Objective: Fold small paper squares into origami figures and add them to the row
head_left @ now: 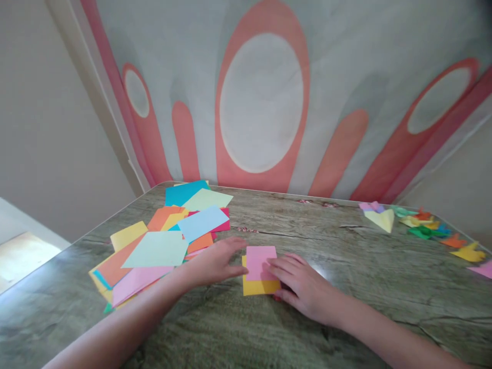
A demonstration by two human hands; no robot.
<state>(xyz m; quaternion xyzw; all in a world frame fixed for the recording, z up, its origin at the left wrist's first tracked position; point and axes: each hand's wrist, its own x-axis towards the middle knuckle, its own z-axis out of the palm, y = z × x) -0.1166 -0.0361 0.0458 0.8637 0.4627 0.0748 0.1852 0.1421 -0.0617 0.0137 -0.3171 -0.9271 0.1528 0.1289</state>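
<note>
A pink square of paper (258,262) lies over a yellow paper (253,288) on the table, leaving a yellow band showing at the near and left edges. My right hand (303,287) rests at the right side of both sheets, its fingertips touching the pink one and its thumb by the yellow corner. My left hand (219,261) is at the left side, fingers stretched and apart, its tips close to the papers' left edge. Whether those tips touch the paper I cannot tell. Neither hand grips a sheet.
A loose spread of coloured sheets (157,250) covers the table's left side. Folded paper pieces (426,231) in several colours line the right edge, beside a pale yellow folded paper (380,219). Behind the wood-patterned table (200,328) stands a wall with pink and white shapes.
</note>
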